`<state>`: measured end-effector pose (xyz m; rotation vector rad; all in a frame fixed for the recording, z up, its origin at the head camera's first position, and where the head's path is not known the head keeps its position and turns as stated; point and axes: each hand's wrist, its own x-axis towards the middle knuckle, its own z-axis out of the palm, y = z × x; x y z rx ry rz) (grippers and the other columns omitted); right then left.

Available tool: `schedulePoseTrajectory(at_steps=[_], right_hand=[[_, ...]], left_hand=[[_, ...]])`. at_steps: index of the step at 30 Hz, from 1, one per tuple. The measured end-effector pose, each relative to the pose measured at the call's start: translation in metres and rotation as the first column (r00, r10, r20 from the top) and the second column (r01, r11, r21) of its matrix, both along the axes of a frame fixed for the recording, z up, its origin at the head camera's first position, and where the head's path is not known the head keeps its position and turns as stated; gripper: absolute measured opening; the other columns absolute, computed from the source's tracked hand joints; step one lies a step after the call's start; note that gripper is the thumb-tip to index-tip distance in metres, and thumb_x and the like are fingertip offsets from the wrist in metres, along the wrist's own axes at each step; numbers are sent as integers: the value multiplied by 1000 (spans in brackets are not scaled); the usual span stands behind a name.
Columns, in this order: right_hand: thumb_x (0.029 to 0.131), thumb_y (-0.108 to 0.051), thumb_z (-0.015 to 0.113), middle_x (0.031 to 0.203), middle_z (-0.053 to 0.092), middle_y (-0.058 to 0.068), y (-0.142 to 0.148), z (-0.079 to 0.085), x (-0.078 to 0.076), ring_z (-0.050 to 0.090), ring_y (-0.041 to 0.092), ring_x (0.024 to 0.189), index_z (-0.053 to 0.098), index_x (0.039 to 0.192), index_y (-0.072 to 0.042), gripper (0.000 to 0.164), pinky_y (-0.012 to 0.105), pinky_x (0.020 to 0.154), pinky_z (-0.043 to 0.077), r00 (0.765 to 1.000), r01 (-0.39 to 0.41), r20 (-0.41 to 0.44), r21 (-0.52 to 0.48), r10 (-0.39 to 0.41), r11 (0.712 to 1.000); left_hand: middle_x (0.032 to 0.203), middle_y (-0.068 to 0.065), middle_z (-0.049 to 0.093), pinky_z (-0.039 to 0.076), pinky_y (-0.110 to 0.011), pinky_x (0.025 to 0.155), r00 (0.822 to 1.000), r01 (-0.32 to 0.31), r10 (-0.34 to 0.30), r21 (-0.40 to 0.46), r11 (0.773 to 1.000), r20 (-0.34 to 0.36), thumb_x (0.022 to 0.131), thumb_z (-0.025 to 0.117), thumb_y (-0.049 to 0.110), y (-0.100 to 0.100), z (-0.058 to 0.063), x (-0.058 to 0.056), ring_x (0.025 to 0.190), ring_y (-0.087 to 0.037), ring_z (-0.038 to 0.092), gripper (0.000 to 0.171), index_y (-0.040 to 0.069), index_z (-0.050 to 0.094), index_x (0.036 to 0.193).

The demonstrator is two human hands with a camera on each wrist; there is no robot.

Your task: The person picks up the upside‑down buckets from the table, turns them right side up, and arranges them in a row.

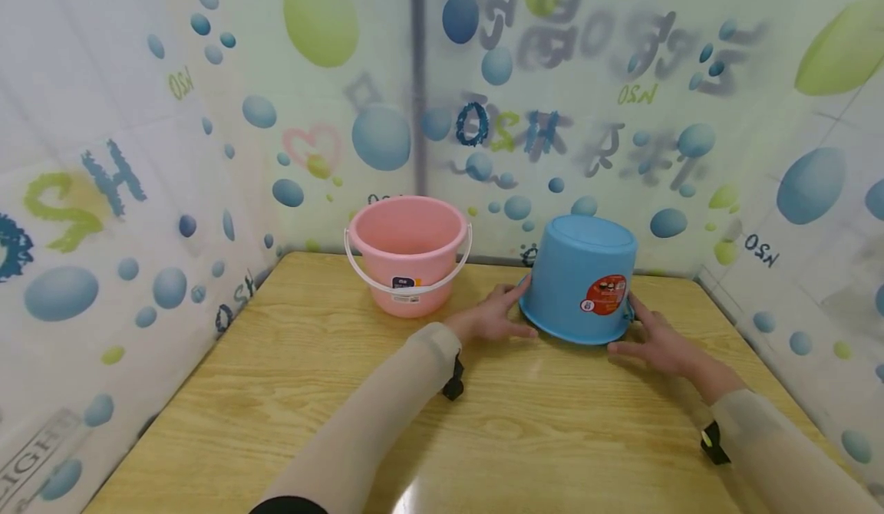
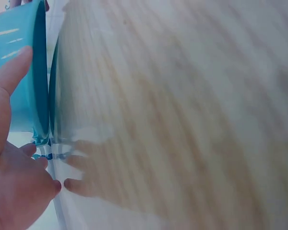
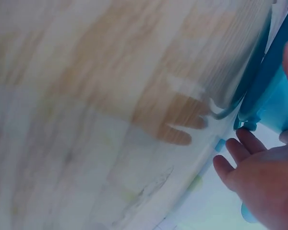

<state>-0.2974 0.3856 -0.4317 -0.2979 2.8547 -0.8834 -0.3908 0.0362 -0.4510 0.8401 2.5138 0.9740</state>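
A blue bucket (image 1: 576, 280) stands upside down, slightly tilted, its rim low at the wooden table (image 1: 331, 391). In the left wrist view, a thin gap shows between the bucket's rim (image 2: 40, 81) and its reflection. On its left side my left hand (image 1: 492, 316) has a fairly straight thumb (image 2: 17, 67) against the wall near the rim. My right hand (image 1: 666, 343) is at the opposite side, fingers spread and fairly straight. Some of its fingers (image 3: 230, 153) are apart from the bucket in the right wrist view. Which fingertips touch behind the bucket is hidden.
To the left, a pink bucket (image 1: 407, 268) stands upright, its white handle (image 1: 414, 291) hanging across the front. Patterned curtains (image 1: 318, 138) with blue and green spots enclose the table at the back and both sides.
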Motion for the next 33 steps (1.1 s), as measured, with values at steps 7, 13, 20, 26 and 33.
schedulePoseTrajectory(at_steps=[7, 13, 20, 26, 33], right_hand=[[105, -43, 76, 167, 25, 47, 0, -1, 4, 32, 70, 149, -6, 176, -5, 114, 88, 113, 34, 997, -1, -76, -4, 0, 1000], [107, -41, 73, 163, 25, 49, -2, -2, 7, 36, 70, 146, -5, 176, -9, 109, 88, 110, 37, 995, 6, -101, -36, -10, 999], [111, -35, 67, 155, 27, 50, -2, 3, 12, 37, 71, 142, -2, 177, -11, 99, 90, 104, 39, 989, -13, -150, -74, 2, 997], [114, -34, 62, 156, 27, 47, -7, 10, 17, 29, 63, 143, 2, 178, -12, 90, 78, 100, 42, 983, -12, -183, -114, -9, 993], [117, -31, 55, 177, 15, 38, -15, 22, 18, 23, 68, 155, 2, 178, -11, 83, 87, 109, 33, 978, -36, -207, -202, -7, 979]], left_hand=[[178, -19, 19, 29, -58, 135, 999, 8, -6, 66, 998, -38, 107, 70, 52, -4, 4, 3, 165, -39, 27, 101, 37, -1, 177], [176, -21, 20, 31, -57, 135, 999, -1, 6, 119, 993, -39, 107, 71, 49, -7, 8, 6, 163, -39, 29, 100, 38, 0, 177], [181, -17, 12, 30, -61, 134, 1000, 7, -2, 169, 986, -27, 108, 66, 53, -12, 16, 8, 166, -40, 24, 97, 44, -3, 176], [187, -9, 3, 23, -61, 137, 997, 70, -60, 236, 969, -49, 111, 64, 47, -15, 26, 11, 173, -35, 7, 94, 39, -3, 177], [187, -1, 4, 20, -65, 137, 1000, -1, -6, 294, 956, 22, 108, 63, 59, -19, 38, 19, 174, -31, 0, 89, 56, 1, 172]])
